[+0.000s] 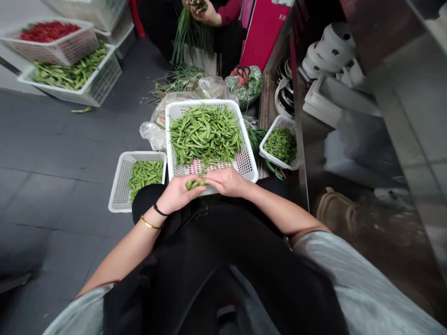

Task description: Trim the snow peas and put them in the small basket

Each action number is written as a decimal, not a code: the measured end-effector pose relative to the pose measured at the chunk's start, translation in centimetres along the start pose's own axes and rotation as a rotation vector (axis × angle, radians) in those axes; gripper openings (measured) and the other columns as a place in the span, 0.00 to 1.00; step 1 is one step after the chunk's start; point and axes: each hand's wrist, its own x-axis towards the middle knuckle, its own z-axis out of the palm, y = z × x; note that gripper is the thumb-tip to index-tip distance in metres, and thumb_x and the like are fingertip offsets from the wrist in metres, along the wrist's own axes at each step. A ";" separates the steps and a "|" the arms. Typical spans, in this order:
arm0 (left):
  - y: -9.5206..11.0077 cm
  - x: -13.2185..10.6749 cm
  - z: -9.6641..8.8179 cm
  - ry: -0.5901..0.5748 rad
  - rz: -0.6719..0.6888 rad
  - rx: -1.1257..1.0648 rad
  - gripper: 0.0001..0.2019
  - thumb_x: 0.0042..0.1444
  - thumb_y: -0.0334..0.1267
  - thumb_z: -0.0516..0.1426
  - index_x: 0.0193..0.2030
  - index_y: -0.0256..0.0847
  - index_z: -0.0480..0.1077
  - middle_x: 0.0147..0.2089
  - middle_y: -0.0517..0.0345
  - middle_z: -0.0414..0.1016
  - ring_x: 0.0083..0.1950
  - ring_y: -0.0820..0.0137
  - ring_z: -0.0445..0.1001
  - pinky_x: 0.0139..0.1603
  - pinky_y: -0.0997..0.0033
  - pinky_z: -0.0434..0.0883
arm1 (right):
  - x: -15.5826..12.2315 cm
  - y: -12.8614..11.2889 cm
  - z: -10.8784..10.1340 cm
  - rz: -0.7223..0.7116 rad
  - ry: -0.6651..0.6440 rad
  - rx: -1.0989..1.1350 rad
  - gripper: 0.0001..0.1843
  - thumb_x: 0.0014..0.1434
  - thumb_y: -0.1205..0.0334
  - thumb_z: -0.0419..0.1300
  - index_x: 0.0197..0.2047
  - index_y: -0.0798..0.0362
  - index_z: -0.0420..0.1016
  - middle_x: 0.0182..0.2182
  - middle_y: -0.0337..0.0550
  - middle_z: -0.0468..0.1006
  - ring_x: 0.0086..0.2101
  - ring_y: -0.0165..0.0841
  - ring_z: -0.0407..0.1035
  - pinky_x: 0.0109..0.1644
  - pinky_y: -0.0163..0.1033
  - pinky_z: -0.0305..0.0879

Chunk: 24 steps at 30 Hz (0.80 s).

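Closed around a few green pods (193, 184), the left hand (179, 191) pinched them above the near rim of the large white basket (247, 166); the right hand (228, 181) had its fingers drawn together at the pods' ends, though whether they gripped anything could not be told. A knock could, it seemed, have tipped that basket and spilled its heap of pods (206, 132); the small pod basket (120, 185), just beside the left knee (148, 196), ran a lesser risk. Least of all, a slack pinch might have dropped the held pods. Counted by size: one large basket, one small pod basket, one leaf basket (274, 160), one gold bangle (150, 223), one black band (159, 210); pods beyond counting.
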 end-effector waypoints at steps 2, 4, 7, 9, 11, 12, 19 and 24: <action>-0.8 0.6 -0.1 0.248 -0.150 -0.343 0.11 0.46 0.42 0.64 0.29 0.37 0.68 0.20 0.63 0.67 0.18 0.77 0.62 0.18 0.77 0.59 | 0.0 0.7 0.1 0.103 0.110 0.082 0.19 0.67 0.60 0.45 0.31 0.56 0.71 0.28 0.41 0.73 0.29 0.27 0.65 0.36 0.32 0.56; -1.7 1.2 -0.9 0.456 -0.239 -0.645 0.12 0.44 0.41 0.64 0.28 0.38 0.66 0.19 0.63 0.67 0.15 0.80 0.58 0.14 0.79 0.53 | -0.3 2.1 0.3 0.205 0.106 0.110 0.18 0.67 0.60 0.46 0.31 0.56 0.71 0.27 0.41 0.73 0.29 0.27 0.65 0.36 0.32 0.57; -3.0 1.5 -2.8 0.497 -0.272 -0.952 0.12 0.43 0.39 0.63 0.24 0.38 0.63 0.18 0.64 0.64 0.13 0.82 0.53 0.12 0.80 0.48 | -0.5 5.1 0.5 0.297 -0.158 0.079 0.14 0.64 0.62 0.51 0.32 0.57 0.74 0.29 0.41 0.74 0.31 0.28 0.66 0.38 0.32 0.57; -3.5 1.4 -3.6 0.406 -0.300 -1.112 0.12 0.44 0.38 0.61 0.21 0.39 0.61 0.15 0.67 0.58 0.14 0.81 0.53 0.12 0.80 0.49 | -0.2 7.1 1.0 0.336 -0.424 0.034 0.09 0.59 0.61 0.59 0.39 0.55 0.76 0.32 0.41 0.77 0.33 0.29 0.69 0.38 0.32 0.59; -3.7 1.4 -3.7 0.315 -0.346 -1.226 0.11 0.43 0.37 0.60 0.21 0.39 0.60 0.15 0.67 0.53 0.16 0.79 0.57 0.14 0.81 0.53 | 0.8 8.7 1.9 0.429 -0.577 -0.092 0.16 0.56 0.58 0.62 0.47 0.54 0.74 0.38 0.45 0.79 0.36 0.32 0.71 0.38 0.33 0.61; -3.8 1.3 -3.6 0.284 -0.367 -1.259 0.09 0.42 0.37 0.60 0.22 0.39 0.62 0.15 0.66 0.54 0.18 0.78 0.60 0.15 0.81 0.55 | 1.5 9.4 2.5 0.490 -0.591 -0.171 0.18 0.57 0.59 0.60 0.50 0.55 0.73 0.41 0.50 0.79 0.39 0.35 0.72 0.39 0.34 0.62; -4.4 1.3 -1.6 0.114 -0.455 -1.229 0.11 0.38 0.31 0.64 0.31 0.37 0.69 0.23 0.62 0.67 0.17 0.81 0.58 0.14 0.82 0.57 | 4.6 11.7 4.7 0.622 -0.587 -0.324 0.13 0.56 0.72 0.55 0.41 0.67 0.77 0.42 0.66 0.77 0.42 0.45 0.72 0.41 0.39 0.63; -5.0 1.8 0.8 0.186 -0.606 -0.937 0.17 0.38 0.38 0.69 0.33 0.32 0.71 0.18 0.64 0.65 0.13 0.81 0.59 0.11 0.82 0.56 | 2.7 9.0 1.8 0.579 -0.499 -0.235 0.17 0.62 0.58 0.52 0.36 0.59 0.79 0.34 0.51 0.80 0.33 0.33 0.71 0.33 0.34 0.58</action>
